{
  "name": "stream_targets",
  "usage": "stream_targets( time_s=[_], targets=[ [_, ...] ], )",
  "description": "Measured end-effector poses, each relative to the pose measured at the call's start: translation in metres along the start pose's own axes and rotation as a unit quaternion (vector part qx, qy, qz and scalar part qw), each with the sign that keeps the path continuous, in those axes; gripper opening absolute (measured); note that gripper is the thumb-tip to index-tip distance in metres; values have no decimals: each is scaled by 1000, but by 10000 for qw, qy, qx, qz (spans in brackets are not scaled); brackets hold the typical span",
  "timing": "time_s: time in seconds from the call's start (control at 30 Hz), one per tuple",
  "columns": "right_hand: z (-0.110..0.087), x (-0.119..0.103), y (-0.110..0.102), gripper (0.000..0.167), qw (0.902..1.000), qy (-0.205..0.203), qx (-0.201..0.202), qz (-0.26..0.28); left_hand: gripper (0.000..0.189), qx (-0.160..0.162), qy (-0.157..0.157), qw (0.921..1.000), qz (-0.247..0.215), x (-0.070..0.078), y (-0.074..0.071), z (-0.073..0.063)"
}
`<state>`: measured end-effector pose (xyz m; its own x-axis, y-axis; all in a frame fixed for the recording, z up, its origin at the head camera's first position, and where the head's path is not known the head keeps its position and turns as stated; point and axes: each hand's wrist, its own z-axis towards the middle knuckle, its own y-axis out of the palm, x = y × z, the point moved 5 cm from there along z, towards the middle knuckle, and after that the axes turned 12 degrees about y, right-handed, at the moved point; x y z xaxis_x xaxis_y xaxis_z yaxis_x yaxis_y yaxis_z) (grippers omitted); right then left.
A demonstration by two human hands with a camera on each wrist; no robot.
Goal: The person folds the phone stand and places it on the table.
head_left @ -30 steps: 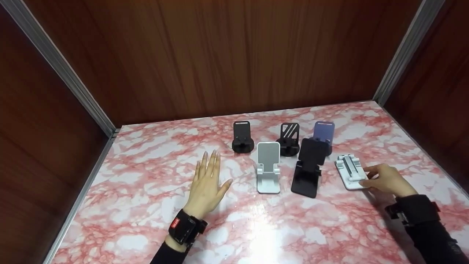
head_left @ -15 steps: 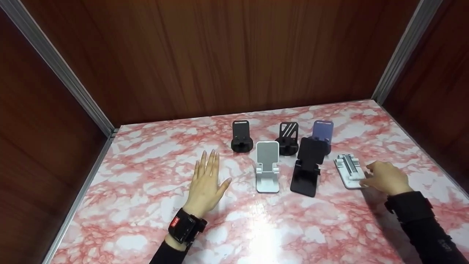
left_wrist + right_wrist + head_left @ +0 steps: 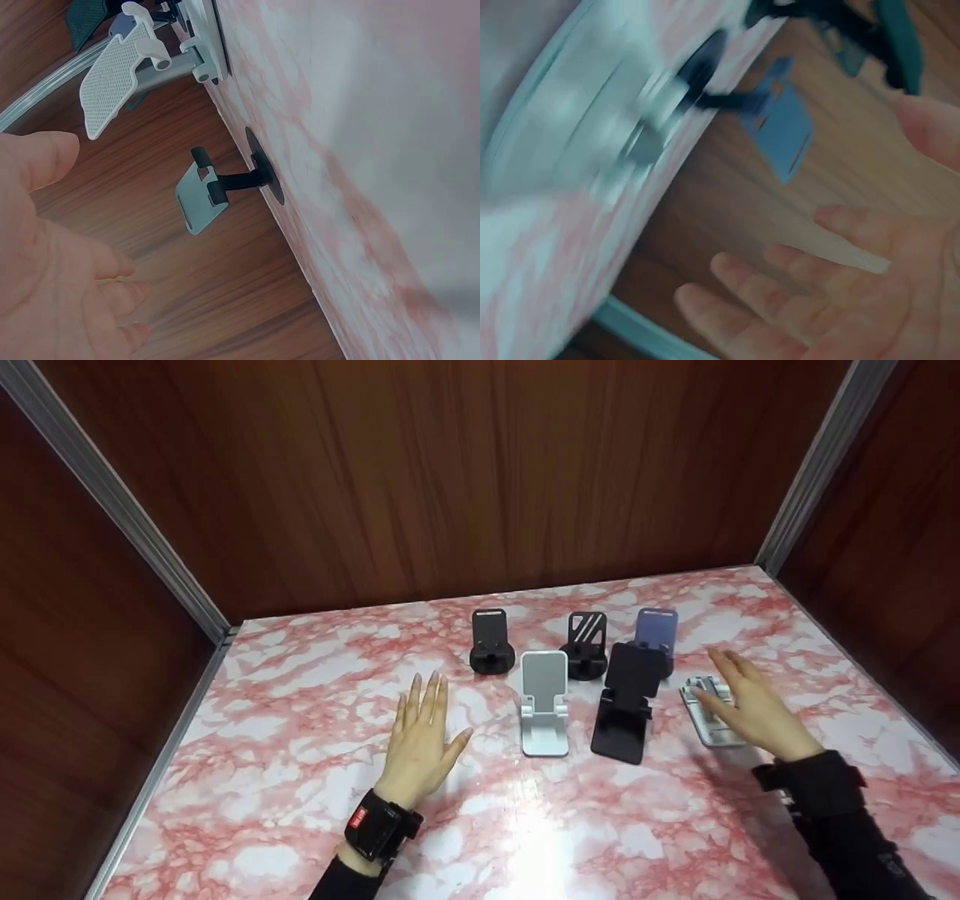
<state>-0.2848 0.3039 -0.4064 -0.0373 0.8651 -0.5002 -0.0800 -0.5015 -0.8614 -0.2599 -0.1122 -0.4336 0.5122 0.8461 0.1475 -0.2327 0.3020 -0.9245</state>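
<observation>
My right hand, fingers spread, hovers over a folded white phone stand lying flat at the right and hides part of it. In the right wrist view that folded stand is blurred, apart from the fingers. My left hand lies palm down with straight fingers, left of an unfolded white phone stand with a grey pad. Beside that stands a black phone stand, raised and slightly turned. Neither hand holds anything.
Behind are a black round-based stand, a slotted black one and a purple one, partly hidden by the black stand. The marbled table meets brown wood-grain panels at its back and sides.
My right hand has let go of the folded white stand's edge, lifted and moved left over it with fingers opening out. The left hand stays in place.
</observation>
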Motion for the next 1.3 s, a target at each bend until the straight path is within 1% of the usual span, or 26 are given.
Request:
stream_targets(
  time_s=[0.1, 0.2, 0.3, 0.4, 0.53, 0.63, 0.7, 0.8, 0.87, 0.93, 1.07, 1.17, 1.2, 1.3],
  targets=[
    [3, -11, 5, 78, 9981, -109, -18, 608, 76, -16, 7, 10000, 46, 0, 1, -1],
    [8, -19, 12, 82, 9932, -141, -131, 1147, 77, -52, -35, 10000, 57, -1, 1, -1],
    [12, -25, 20, 84, 9873, -148, -222, 1568, 78, -105, -95, 9999, 22, -2, 1, -1],
    [16, -27, 26, 84, 9811, 9, -289, 1915, 78, -161, -113, 9998, -33, -2, 1, -2],
    [20, -27, 33, 82, 9689, 326, -370, 2426, 78, -98, -92, 9999, -57, -2, 1, -2],
    [24, -27, 38, 80, 9565, 464, -486, 2839, 77, -36, -85, 10000, -27, -2, 0, -3],
    [26, -27, 42, 78, 9434, 514, -592, 3223, 77, -17, -79, 10000, -32, -2, 0, -3],
    [30, -26, 46, 75, 9186, 533, -742, 3845, 77, -17, -77, 9999, -67, -2, -1, -3],
    [32, -25, 47, 72, 9041, 521, -750, 4174, 77, -5, -73, 9999, -101, -2, -1, -2],
    [34, -24, 47, 67, 8945, 497, -727, 4382, 77, -6, -72, 9999, -104, -2, -1, -2],
    [38, -24, 48, 54, 8883, 432, -702, 4517, 77, -34, -65, 9999, -102, -1, 0, -2],
    [41, -25, 48, 47, 8872, 307, -750, 4542, 77, -88, -67, 9999, -75, 1, 1, -1],
    [41, -26, 48, 46, 8851, 264, -770, 4583, 77, -102, -73, 9999, -66, 1, 1, 0],
    [43, -28, 47, 41, 8732, 149, -814, 4803, 76, -119, -61, 9999, -39, 3, 0, 3]
  ],
)
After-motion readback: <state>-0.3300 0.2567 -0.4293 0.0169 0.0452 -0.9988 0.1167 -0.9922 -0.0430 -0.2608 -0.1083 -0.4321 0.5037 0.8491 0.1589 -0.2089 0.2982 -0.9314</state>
